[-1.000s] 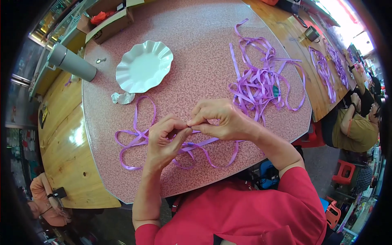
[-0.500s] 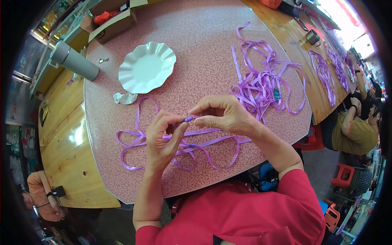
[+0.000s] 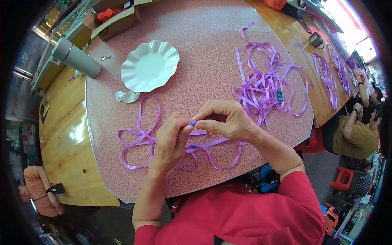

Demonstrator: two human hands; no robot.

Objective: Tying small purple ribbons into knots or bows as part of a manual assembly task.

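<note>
Both my hands meet over the near part of the pink speckled table. Between my fingertips is a small purple ribbon knot point(image 3: 192, 122). My left hand point(image 3: 169, 136) pinches it with thumb and forefinger from the left. From the right, my right hand point(image 3: 224, 120) closes thumb and forefinger at its other side. Under and around my hands lies a looped light-purple ribbon point(image 3: 139, 134), with a darker purple piece on it beside my left hand. Part of the ribbon is hidden by my fingers.
A tangled heap of purple ribbon point(image 3: 261, 87) lies to the right. A white scalloped plate point(image 3: 150, 67), crumpled white tissue point(image 3: 127, 96), grey-green flask point(image 3: 77, 59) and cardboard box point(image 3: 118, 26) stand farther left. Other people sit at both sides; a metal mug point(image 3: 315, 40) is far right.
My hands have drawn closer together, the left moving right and both fingertips now pressed round the purple knot. The whole view has shifted slightly.
</note>
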